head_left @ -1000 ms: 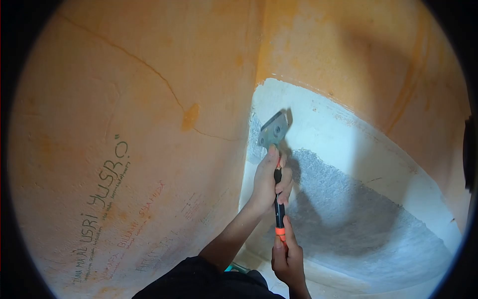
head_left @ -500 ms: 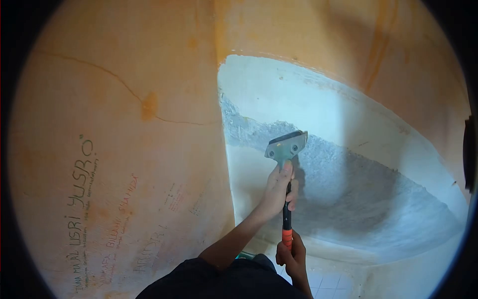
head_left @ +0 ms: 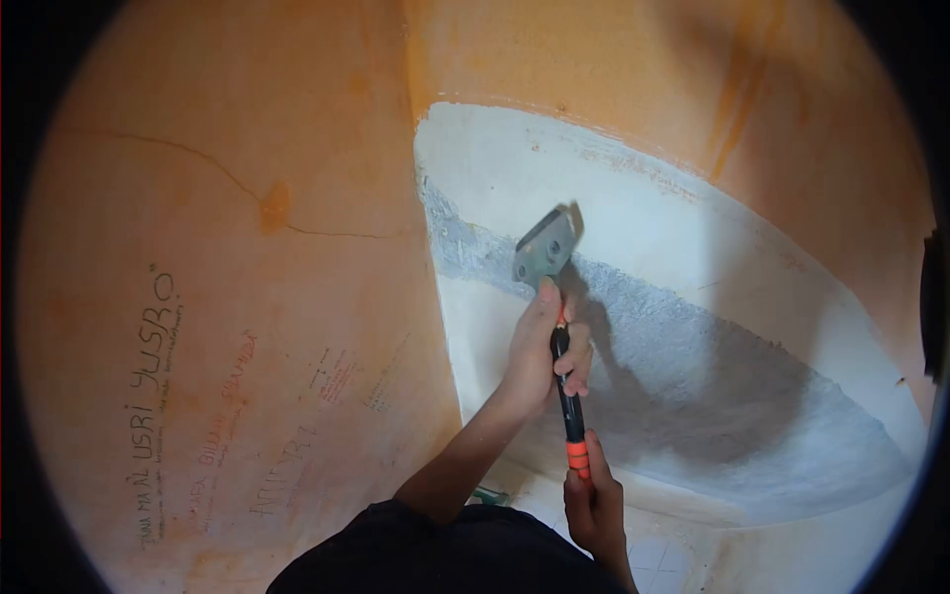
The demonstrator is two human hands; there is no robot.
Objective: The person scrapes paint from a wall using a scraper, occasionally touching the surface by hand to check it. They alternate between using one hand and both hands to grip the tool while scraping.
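A long-handled scraper (head_left: 569, 401) with a black and orange-red handle is held up before the wall, its broad metal head (head_left: 543, 247) tilted over the white and grey part. My left hand (head_left: 552, 342) wraps the upper handle just below the head, thumb lying up along the neck. Lower down, my right hand (head_left: 594, 500) grips the orange-red end. Behind the head lies a rough grey strip (head_left: 683, 327) of bared wall, bordered above by a white painted band (head_left: 633, 193).
An orange wall (head_left: 247, 327) with handwriting and a thin crack meets the scraped wall at a corner on the left. Pale floor tiles (head_left: 658, 564) show at the bottom. A dark object (head_left: 932, 307) stands at the right edge.
The scraper's head has moved up and a little left and turned more steeply. Both hands keep their hold on the handle, and the view has shifted slightly.
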